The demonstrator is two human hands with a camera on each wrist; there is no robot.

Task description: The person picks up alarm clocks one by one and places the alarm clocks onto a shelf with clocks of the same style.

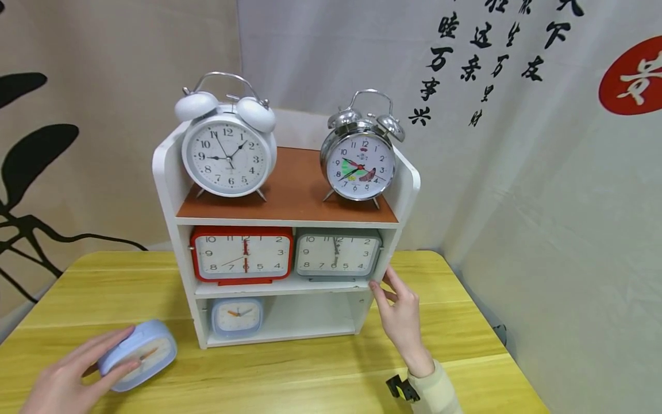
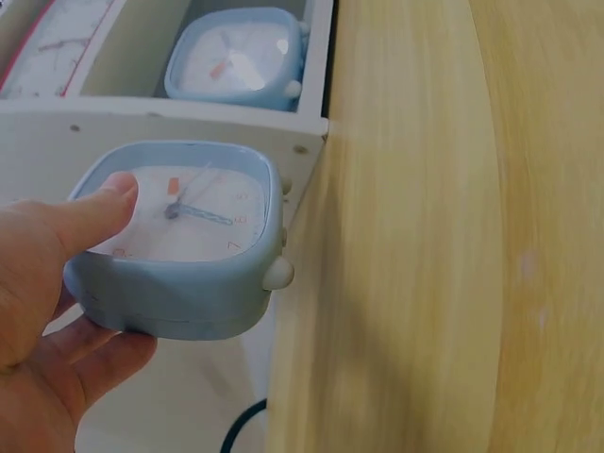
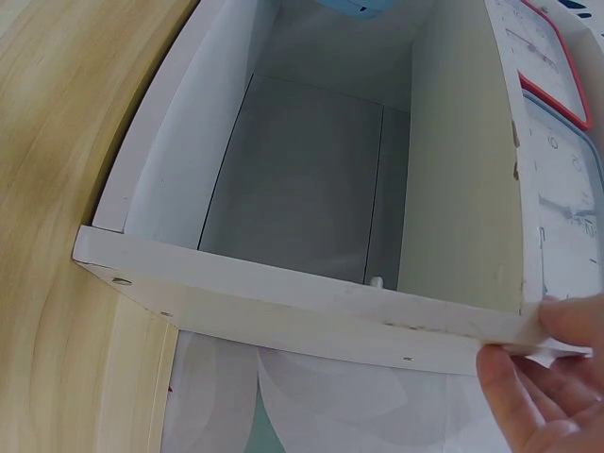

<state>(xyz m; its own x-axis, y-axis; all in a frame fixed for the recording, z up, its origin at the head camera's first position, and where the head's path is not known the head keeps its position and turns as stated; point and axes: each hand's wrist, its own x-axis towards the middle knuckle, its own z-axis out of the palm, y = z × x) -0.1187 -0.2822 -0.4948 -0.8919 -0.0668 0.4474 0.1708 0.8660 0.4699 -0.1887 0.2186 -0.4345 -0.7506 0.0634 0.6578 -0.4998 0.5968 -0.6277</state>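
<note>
My left hand (image 1: 77,371) holds a small light-blue alarm clock (image 1: 138,355) over the table, left of the white shelf (image 1: 279,288). In the left wrist view its thumb lies on the clock face and the fingers support the back. My right hand (image 1: 400,313) grips the shelf's right side panel at its front edge, with the thumb (image 3: 571,321) on the edge and fingers on the outer side. A second light-blue clock (image 1: 237,317) stands at the left of the bottom compartment. Above it, a red clock (image 1: 243,254) and a grey-green clock (image 1: 338,253) stand side by side.
On the brown top board stand a white twin-bell clock (image 1: 228,155) at left and a silver twin-bell clock (image 1: 360,167) at right. The shelf rests on a yellow wooden table (image 1: 258,376). Behind hangs a pale curtain (image 1: 331,46) with black characters.
</note>
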